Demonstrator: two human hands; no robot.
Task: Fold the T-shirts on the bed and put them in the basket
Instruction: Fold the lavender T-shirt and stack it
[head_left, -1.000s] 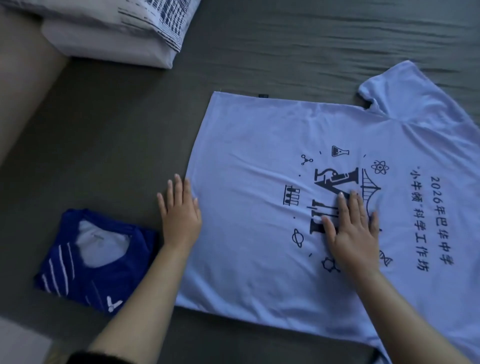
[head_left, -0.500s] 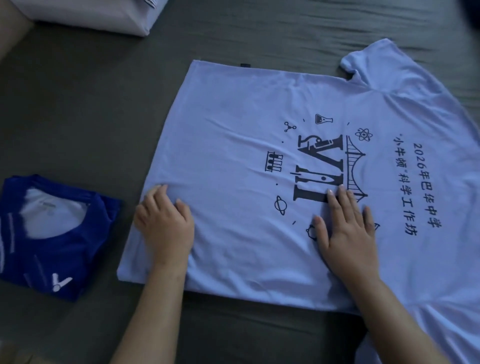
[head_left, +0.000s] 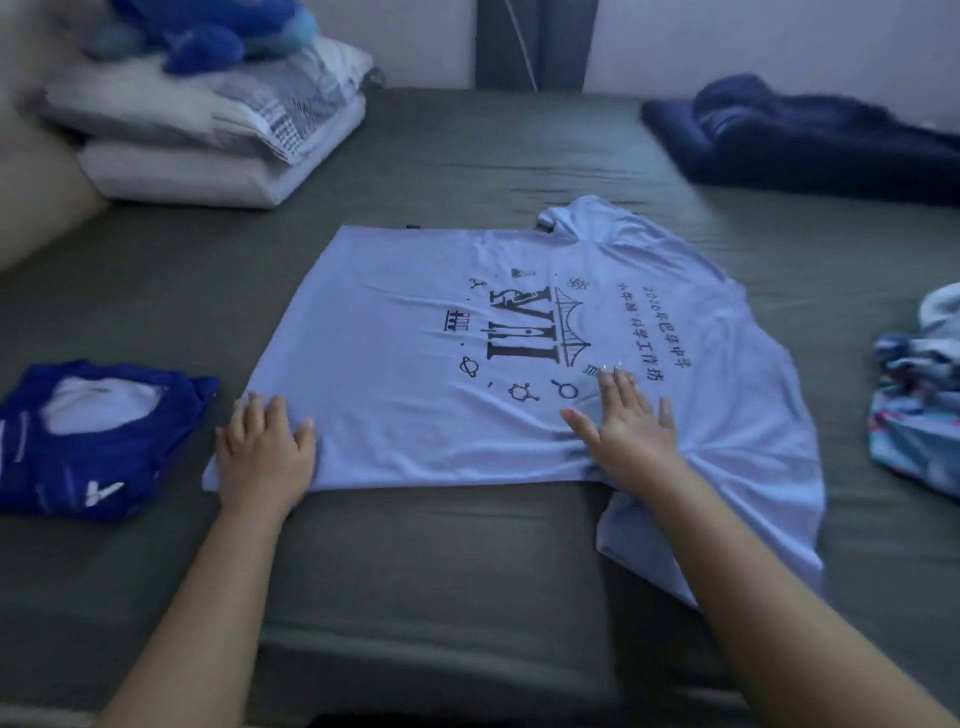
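A light blue T-shirt (head_left: 395, 364) with a black science print lies spread flat on the dark grey bed (head_left: 441, 561). My left hand (head_left: 262, 452) rests flat on its near left corner, fingers straight. My right hand (head_left: 628, 421) presses flat on the cloth just below the print, fingers spread; the fabric bunches a little under it. The shirt's near right part hangs toward the bed's front edge. A folded royal blue T-shirt (head_left: 98, 441) lies to the left of my left hand. No basket shows.
Stacked pillows (head_left: 208, 140) with a blue plush toy (head_left: 208, 31) sit at the back left. A dark navy garment (head_left: 800, 135) lies at the back right. A crumpled patterned cloth (head_left: 919, 395) lies at the right edge.
Both hands have slid toward the shirt's near hem, staying flat on it. The head has lifted, so the back of the bed, the pillows and the garments at right have come into view.
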